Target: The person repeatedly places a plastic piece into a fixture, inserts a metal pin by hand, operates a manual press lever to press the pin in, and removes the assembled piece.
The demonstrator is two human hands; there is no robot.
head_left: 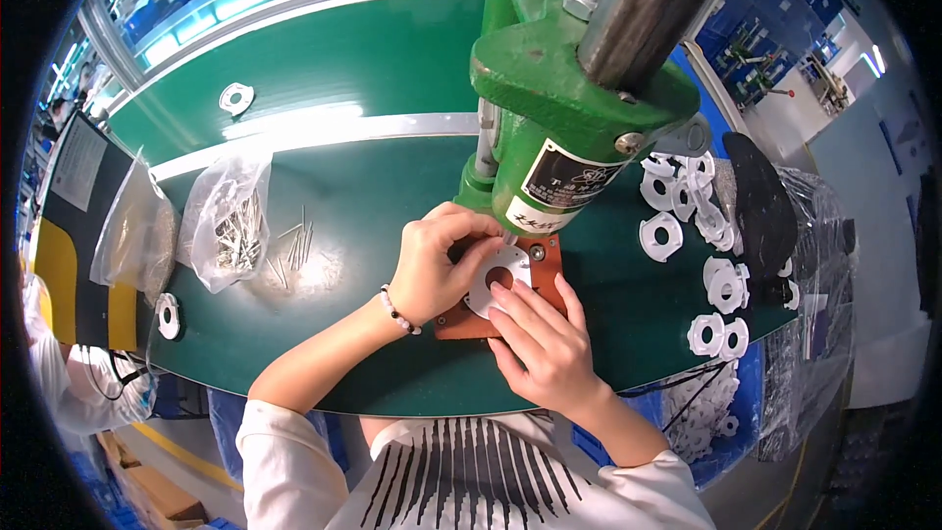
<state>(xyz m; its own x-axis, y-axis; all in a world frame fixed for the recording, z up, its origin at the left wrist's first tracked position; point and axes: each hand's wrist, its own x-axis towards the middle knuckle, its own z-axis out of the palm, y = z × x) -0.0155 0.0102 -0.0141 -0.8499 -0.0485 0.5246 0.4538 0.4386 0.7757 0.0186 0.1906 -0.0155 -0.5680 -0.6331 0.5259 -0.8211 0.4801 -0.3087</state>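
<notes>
A white plastic ring (519,260) with a round central hole lies on a reddish-brown fixture plate (461,326) beneath the head of a green press (549,191). My left hand (439,265) is at the ring's far left edge, thumb and forefinger pinched together close under the press head. Whatever is between those fingertips is too small or hidden to make out. From the near right, my right hand (549,348) rests with outstretched fingers on the ring, the fingertips by its hole. Part of the ring is covered by my fingers.
Left on the green table (373,177) are loose metal pins (294,253) and a clear bag of pins (235,226). Several white rings (660,236) are piled at right, beside a black object (760,206). A blue bin (751,383) of white parts stands below. Another ring (235,98) lies beyond.
</notes>
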